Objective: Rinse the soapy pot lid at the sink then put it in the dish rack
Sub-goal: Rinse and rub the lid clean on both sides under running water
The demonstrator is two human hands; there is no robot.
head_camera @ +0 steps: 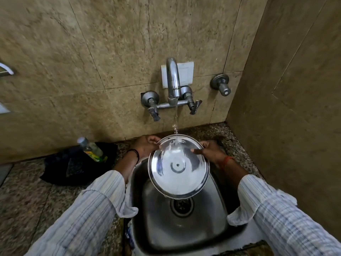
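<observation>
Both hands, left hand (145, 147) and right hand (212, 150), grip the lid (178, 167), knob hidden.

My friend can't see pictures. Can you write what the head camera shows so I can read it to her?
Two hands, left hand and right hand, hold a shiny steel pot lid by its rim under water running from a wall tap, above a steel sink. A bottle lies on a dark cloth to the left.
</observation>
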